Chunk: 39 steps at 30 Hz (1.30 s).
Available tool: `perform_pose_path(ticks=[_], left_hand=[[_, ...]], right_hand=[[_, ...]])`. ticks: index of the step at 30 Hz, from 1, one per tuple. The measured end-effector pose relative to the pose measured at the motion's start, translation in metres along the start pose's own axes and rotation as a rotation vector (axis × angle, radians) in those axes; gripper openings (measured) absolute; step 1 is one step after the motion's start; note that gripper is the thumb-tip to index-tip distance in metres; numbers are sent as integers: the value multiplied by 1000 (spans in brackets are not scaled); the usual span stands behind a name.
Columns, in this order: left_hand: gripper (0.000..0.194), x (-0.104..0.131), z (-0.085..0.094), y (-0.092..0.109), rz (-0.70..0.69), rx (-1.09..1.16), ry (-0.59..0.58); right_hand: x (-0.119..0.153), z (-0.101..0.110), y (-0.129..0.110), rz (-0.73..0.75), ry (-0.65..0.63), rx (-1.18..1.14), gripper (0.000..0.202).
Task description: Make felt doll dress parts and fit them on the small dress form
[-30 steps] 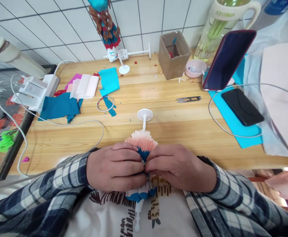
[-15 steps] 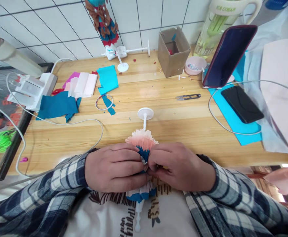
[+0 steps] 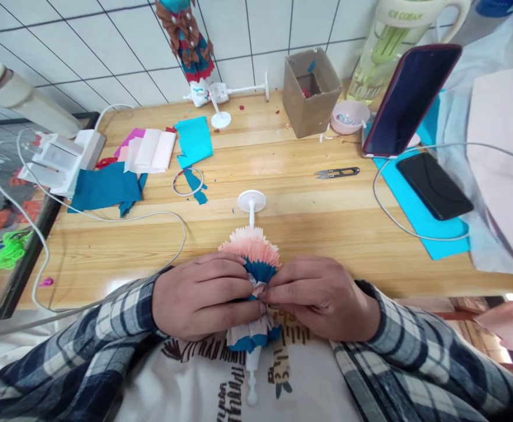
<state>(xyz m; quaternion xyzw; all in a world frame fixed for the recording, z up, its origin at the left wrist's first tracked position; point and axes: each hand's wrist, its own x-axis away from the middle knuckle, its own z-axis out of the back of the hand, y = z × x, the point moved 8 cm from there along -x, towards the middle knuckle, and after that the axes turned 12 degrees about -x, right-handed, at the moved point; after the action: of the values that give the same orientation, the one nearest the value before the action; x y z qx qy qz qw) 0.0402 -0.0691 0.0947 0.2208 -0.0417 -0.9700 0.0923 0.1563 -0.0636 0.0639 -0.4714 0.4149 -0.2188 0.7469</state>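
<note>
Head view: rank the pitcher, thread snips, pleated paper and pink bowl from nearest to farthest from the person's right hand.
1. Pleated paper: pinched at the right hand's fingertips, on its left.
2. Thread snips: on the table, ahead of the hand.
3. Pink bowl: farther back, slightly to the right.
4. Pitcher: behind the bowl, by the tiled wall.

Forearms point(image 3: 120, 316) angled inward, the left hand point(image 3: 201, 297) and right hand point(image 3: 322, 296) curl, fingertips close together.
</note>
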Motion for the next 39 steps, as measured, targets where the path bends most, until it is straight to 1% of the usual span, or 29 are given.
perform_pose_path(ticks=[3, 6, 13, 17, 21, 25, 30, 33, 37, 39], left_hand=[[23, 4, 0, -2, 53, 35, 27], [23, 5, 0, -2, 70, 41, 31], [23, 7, 0, -5, 77, 111, 34], [16, 10, 0, -6, 79, 109, 42], [22, 10, -2, -7, 74, 138, 22], [29, 11, -2, -7, 77, 159, 15], [33, 12, -4, -9, 104, 191, 7], [35, 12, -5, -9, 96, 212, -7], [30, 12, -6, -8, 68, 198, -8], [25, 12, -5, -8, 52, 159, 8]], right_hand=[[1, 0, 0, -3, 40, -26, 13], [1, 0, 0, -8, 61, -29, 12], [-2, -1, 0, -19, 44, 0, 9], [-2, 0, 0, -38, 53, -19, 11], [-1, 2, 0, -49, 60, -4, 12], [-1, 2, -2, -8, 51, 110, 14], [-1, -1, -5, 52, 32, 93, 11], [0, -1, -9, 110, 14, 92, 14], [1, -6, -13, 165, -82, 143, 19], [2, -5, -15, 192, -94, 170, 21]])
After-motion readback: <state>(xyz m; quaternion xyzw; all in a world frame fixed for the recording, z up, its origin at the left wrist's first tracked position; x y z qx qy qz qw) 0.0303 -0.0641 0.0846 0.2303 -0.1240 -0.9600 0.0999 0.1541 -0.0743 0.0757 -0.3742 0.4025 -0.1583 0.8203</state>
